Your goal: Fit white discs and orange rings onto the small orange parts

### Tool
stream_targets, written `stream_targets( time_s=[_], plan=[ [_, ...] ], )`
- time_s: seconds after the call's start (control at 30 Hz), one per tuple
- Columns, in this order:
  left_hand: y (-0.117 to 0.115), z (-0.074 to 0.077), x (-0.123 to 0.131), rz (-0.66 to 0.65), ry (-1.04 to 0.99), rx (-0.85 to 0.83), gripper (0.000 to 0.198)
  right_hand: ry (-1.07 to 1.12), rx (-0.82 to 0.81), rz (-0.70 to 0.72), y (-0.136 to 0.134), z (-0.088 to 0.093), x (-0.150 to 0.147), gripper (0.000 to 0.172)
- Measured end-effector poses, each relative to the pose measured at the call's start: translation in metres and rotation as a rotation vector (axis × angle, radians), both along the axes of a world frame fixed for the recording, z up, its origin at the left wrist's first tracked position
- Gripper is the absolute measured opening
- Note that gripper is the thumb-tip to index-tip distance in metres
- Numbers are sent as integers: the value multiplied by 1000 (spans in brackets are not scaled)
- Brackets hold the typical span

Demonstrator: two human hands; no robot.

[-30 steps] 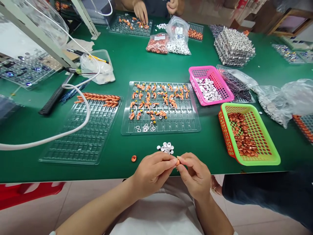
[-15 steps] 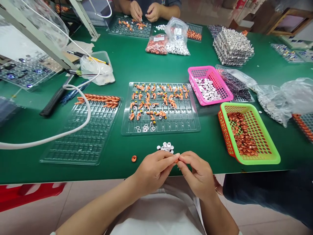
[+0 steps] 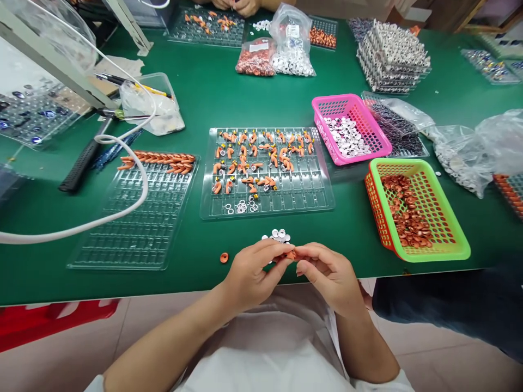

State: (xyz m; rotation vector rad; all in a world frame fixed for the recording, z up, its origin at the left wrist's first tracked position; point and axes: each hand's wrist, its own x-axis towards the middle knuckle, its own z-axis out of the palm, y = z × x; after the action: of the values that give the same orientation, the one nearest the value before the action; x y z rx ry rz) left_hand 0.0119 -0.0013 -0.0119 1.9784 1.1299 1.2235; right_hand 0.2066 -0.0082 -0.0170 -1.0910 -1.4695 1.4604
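My left hand [image 3: 253, 272] and my right hand [image 3: 327, 272] meet at the near edge of the green table [image 3: 229, 98], fingertips pinched together on a small orange part [image 3: 289, 254]. Just beyond the fingers lies a little heap of white rings [image 3: 278, 236]. A single orange ring [image 3: 223, 257] rests on the table to the left of my left hand. Further out is a clear tray [image 3: 267, 204] holding several orange pieces and a few white rings.
A second clear tray [image 3: 139, 218] with a row of orange pieces lies left, crossed by a white hose [image 3: 122, 209]. A pink basket [image 3: 349, 136] of white rings and a green-orange basket [image 3: 412, 209] of copper rings sit right. Another person's hands [image 3: 241, 5] work at the far edge.
The view has tipped down slightly, so everything sits a little higher in the picture. My fingers have shifted on the orange part, which now shows more between the fingertips.
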Motion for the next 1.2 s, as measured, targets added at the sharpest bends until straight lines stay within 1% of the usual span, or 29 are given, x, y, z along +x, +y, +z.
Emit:
stream_targets(
  time_s=[0.13, 0.33, 0.43, 0.6, 0.7, 0.83, 0.93, 1.07, 1.2],
  plan=[
    [-1, -2, 1, -1, 1, 14, 23, -41, 27, 14, 2, 0, -1, 18],
    [-4, -6, 3, 30, 16, 44, 26, -106, 115, -40, 1, -1, -8, 17],
    [-5, -8, 4, 38, 16, 65, 27, -119, 136, -43, -1, -1, -9, 17],
    [-6, -8, 4, 8, 5, 95, 28, -137, 181, -60, -1, 0, -9, 11],
    [-7, -7, 4, -9, 27, 92, 29, -157, 200, -60, 3, 4, -9, 7],
    [-7, -6, 3, -31, 55, 117, 29, -204, 197, 1, 9, 13, -8, 10],
    [-7, -8, 2, -33, 76, 141, 29, -220, 203, 41, 11, 16, -7, 11],
    [-6, -8, 2, -15, 100, 150, 29, -235, 208, 52, 9, 13, -7, 13],
    [-6, -6, 3, -10, 91, 152, 26, -222, 254, 20, 5, 9, -6, 17]
  ],
)
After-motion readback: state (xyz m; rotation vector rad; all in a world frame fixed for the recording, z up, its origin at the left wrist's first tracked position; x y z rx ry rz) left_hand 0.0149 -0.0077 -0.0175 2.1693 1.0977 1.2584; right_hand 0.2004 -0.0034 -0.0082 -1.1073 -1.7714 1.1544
